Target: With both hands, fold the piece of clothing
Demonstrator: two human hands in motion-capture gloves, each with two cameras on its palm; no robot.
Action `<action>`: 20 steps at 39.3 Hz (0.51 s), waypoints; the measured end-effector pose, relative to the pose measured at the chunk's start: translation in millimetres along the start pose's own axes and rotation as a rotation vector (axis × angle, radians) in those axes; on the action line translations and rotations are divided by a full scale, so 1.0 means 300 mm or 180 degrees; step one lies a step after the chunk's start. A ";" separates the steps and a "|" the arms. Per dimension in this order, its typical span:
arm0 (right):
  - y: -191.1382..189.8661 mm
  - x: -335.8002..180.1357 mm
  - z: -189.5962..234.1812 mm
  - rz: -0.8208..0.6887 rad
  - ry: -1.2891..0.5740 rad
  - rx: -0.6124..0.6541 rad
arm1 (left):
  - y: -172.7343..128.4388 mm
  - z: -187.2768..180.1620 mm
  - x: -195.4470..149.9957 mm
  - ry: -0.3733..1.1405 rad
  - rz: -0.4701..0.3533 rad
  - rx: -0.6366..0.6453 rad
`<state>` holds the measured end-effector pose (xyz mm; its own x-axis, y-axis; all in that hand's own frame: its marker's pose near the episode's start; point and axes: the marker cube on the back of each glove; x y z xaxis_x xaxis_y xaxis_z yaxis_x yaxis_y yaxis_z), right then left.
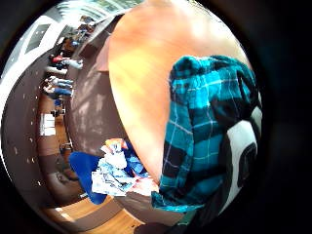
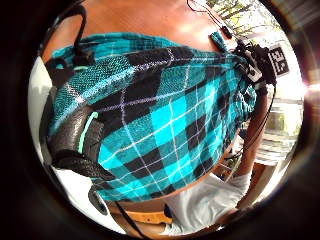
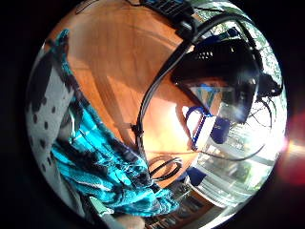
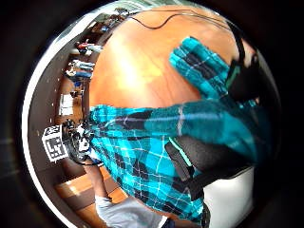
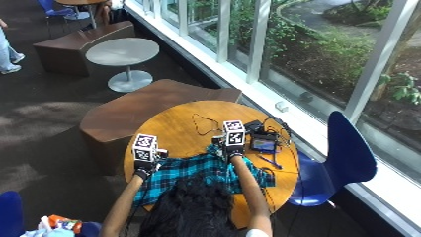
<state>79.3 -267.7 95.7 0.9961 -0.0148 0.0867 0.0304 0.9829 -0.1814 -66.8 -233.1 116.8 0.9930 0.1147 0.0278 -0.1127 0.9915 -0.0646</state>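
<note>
A teal and black plaid shirt (image 5: 190, 170) lies spread on the round wooden table (image 5: 174, 123), on the side nearest the person. My left hand (image 5: 143, 170) grips the shirt's far edge at its left end. My right hand (image 5: 232, 152) grips the same edge further right. In the left thumb side view the plaid cloth (image 2: 165, 125) fills the picture, my curled fingers (image 2: 75, 135) lie over it, and the other hand (image 2: 250, 67) pinches a bunched corner. The right thumb side view shows the cloth (image 4: 142, 161) stretched between the two hands. The person's head hides the shirt's near part.
A black device (image 5: 263, 143) with several cables (image 5: 204, 121) sits on the table's far right, close to my right hand. A blue chair (image 5: 342, 158) stands at the right, and a brown bench (image 5: 151, 106) curves beyond the table. Windows run along the right.
</note>
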 end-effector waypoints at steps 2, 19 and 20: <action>0.017 0.023 -0.005 0.0107 -0.0030 0.0306 | 0.024 -0.022 -0.005 -0.0143 -0.0098 0.0149; 0.720 0.102 0.146 0.1535 -0.0177 0.0515 | 0.404 0.067 0.040 -0.0311 -0.0187 0.0047; 0.718 0.104 0.171 0.1562 -0.0194 0.0412 | 0.407 0.095 0.034 -0.0273 -0.0217 -0.0093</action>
<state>112.8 -47.1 109.5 0.8837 0.4612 0.0795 -0.4541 0.8861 -0.0926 -71.3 -109.1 137.7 0.9915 0.0531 0.1184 -0.0427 0.9951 -0.0887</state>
